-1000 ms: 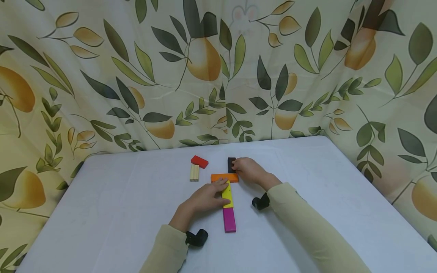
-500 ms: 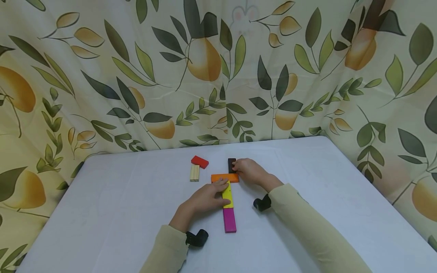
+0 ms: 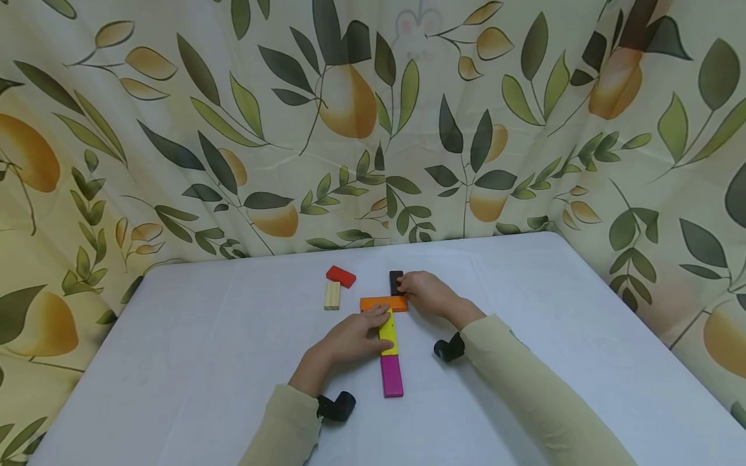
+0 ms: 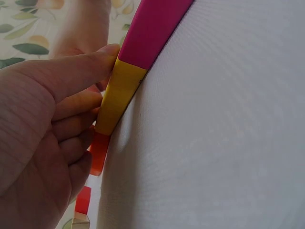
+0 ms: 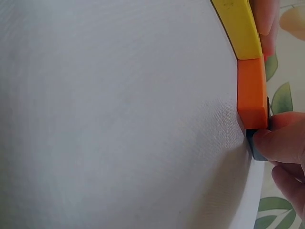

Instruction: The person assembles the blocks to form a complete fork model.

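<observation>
In the head view, my left hand [image 3: 353,338] lies across the yellow block [image 3: 387,334]. Its thumb rests near the joint with the magenta block [image 3: 392,376], and its fingertips reach the orange block [image 3: 383,303]. Yellow and magenta stand end to end in one line, with orange set crosswise at the far end. Beyond the orange block, my right hand [image 3: 430,292] pinches a black block [image 3: 395,282] at its right side. The right wrist view shows the thumb on this dark block [image 5: 256,149], right against the end of the orange block [image 5: 252,93].
Left of the hands, a red block [image 3: 340,276] lies askew behind a plain wood-coloured piece [image 3: 332,296] with lengthwise lines. All rest on a white-covered table [image 3: 192,362]. A leaf-and-fruit patterned curtain [image 3: 361,188] rises along its back and sides.
The right hand has drawn the black block slightly toward the orange block. The left hand keeps its place.
</observation>
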`<state>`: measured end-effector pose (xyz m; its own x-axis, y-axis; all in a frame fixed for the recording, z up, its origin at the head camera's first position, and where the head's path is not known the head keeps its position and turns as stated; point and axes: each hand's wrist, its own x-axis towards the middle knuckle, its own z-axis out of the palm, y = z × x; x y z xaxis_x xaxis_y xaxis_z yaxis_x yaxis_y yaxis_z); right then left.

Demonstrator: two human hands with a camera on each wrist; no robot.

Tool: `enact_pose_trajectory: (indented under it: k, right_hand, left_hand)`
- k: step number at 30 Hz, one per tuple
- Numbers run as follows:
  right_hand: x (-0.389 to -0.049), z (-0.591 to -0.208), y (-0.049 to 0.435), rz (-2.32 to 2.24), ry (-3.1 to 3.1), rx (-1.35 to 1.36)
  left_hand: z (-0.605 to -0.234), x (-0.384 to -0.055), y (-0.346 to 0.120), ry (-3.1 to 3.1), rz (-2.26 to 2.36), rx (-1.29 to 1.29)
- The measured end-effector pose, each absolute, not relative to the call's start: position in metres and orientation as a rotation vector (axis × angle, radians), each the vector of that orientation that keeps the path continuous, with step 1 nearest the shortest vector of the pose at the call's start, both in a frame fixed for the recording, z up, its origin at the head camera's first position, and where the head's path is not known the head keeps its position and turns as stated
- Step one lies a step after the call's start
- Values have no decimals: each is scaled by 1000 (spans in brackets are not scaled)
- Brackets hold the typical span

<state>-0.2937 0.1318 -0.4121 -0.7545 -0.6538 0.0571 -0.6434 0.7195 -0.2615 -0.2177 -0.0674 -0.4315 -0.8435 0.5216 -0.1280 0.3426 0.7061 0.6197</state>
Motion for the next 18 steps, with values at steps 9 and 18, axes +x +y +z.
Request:
enact_pose_trajectory:
  k: [9,18]
  right_hand:
    - [-292,-409,131,-418,2869,-1108]
    - [-293,-410,133,-413,2877,-1130]
  left_hand:
    - [-431,-217,-68,2618,875,670]
    - [-431,-216,-68,2608,902,675]
